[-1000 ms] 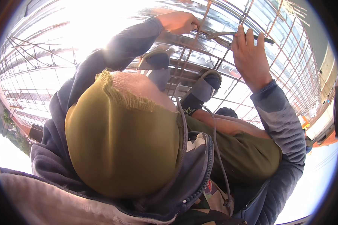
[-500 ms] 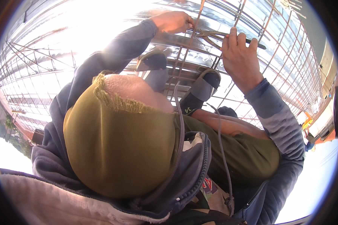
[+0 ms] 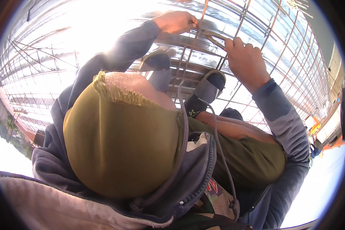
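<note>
My right hand (image 3: 247,64) is wrapped around the handles of a pair of pincers (image 3: 214,36). The pincers' jaws meet a steel reinforcing bar (image 3: 199,35) where bars cross. Just left of that crossing, my left hand (image 3: 175,23) has its fingertips pinched together, close against the bar. Whatever sits between those fingertips is too small to make out.
A grid of reinforcing bars (image 3: 288,42) spreads over shiny corrugated metal sheeting, glaring white on the left. My shoes (image 3: 155,61) stand among the bars below my hands, with my bent knee (image 3: 119,153) nearer. Orange and blue shapes show at the far right.
The fingers of my right hand have closed around the pincers, and the handles, spread before, have come together. My left hand stays in nearly the same place.
</note>
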